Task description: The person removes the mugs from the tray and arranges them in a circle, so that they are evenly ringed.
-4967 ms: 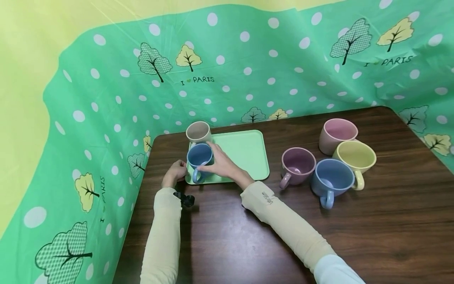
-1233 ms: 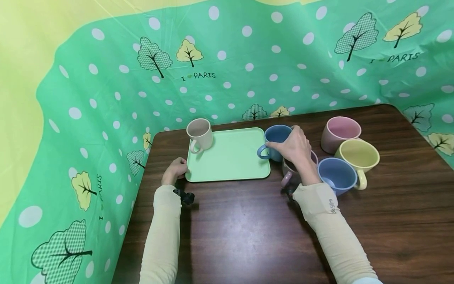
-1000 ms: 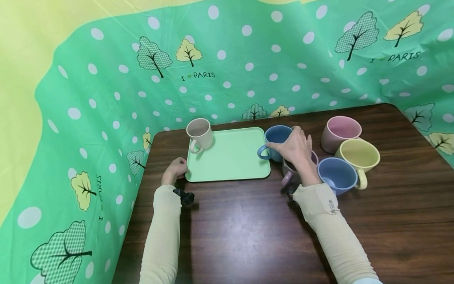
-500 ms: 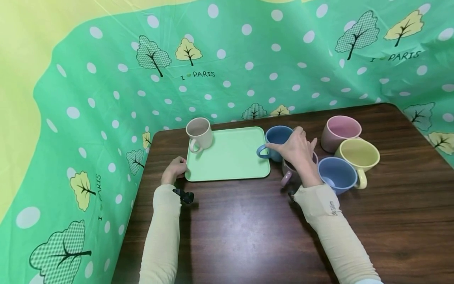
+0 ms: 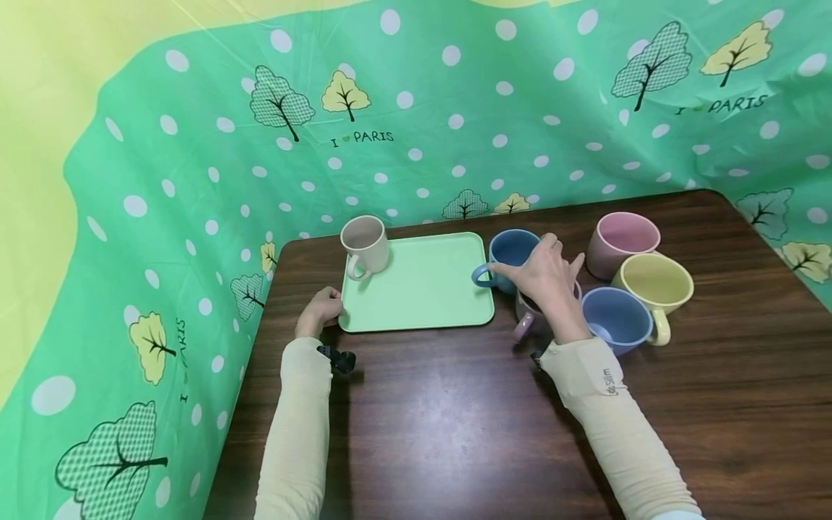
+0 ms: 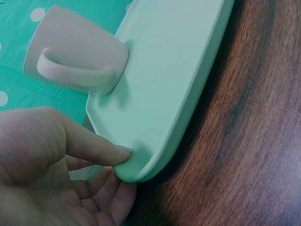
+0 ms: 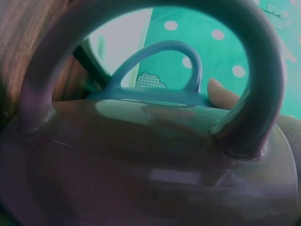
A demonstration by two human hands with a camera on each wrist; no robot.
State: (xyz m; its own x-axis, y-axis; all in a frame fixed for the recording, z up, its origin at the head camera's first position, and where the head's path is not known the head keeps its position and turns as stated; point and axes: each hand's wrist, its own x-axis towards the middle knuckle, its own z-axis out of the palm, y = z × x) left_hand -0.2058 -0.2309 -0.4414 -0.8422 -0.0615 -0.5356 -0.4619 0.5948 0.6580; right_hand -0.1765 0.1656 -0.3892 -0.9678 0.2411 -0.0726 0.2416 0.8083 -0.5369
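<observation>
At the near left corner of the pale green tray [image 5: 425,289], my left hand [image 5: 321,312] pinches the rim; in the left wrist view the thumb lies on top and the fingers below. A beige mug [image 5: 366,244] stands upright at the tray's back left. My right hand [image 5: 549,278] grips a darker blue mug [image 5: 511,248] by its rim, just right of the tray, handle pointing left. Below that hand, a purple mug [image 5: 525,326] is partly hidden; in the right wrist view, this purple mug [image 7: 141,183] covers most of the blue one.
A lighter blue mug [image 5: 614,321], a yellow mug [image 5: 656,278] and a pink mug [image 5: 622,242] cluster on the right of the dark wooden table [image 5: 442,433]. Behind the table hangs a green dotted cloth [image 5: 416,130].
The darker blue mug has gone from the tray's left side, in front of the beige mug, to right of the tray. Over the last second it shifts only slightly right. My left hand stays put.
</observation>
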